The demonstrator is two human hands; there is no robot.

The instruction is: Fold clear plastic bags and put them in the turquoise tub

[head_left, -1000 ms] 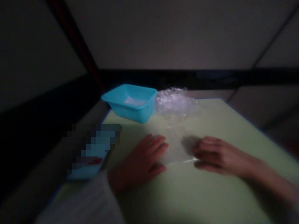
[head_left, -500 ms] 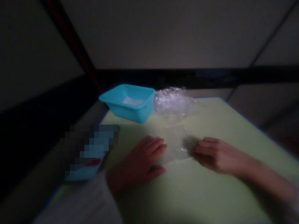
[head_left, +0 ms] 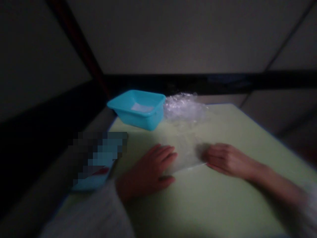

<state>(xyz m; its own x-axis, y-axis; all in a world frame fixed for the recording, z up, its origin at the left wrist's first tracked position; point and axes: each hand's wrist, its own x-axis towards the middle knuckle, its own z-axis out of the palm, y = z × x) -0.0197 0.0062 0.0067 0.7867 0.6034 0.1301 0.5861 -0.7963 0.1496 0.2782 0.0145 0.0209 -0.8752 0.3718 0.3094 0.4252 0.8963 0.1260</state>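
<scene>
A clear plastic bag (head_left: 187, 155) lies flat on the pale green table (head_left: 223, 198), between my two hands. My left hand (head_left: 148, 172) rests flat on the bag's left edge with its fingers stretched out. My right hand (head_left: 226, 160) lies on the bag's right edge, fingers extended and close together. Neither hand grips anything that I can make out. The scene is dim and blurred.
A turquoise plastic tub (head_left: 138, 108) with something white inside stands at the table's far left corner. Beside it lies a heap of crumpled clear plastic (head_left: 184, 107). A blue object (head_left: 91, 180), partly pixelated, sits at the left edge. A dark rail runs behind the table.
My right hand has slid a little to the left and away over the bag's right edge. My left hand has hardly moved.
</scene>
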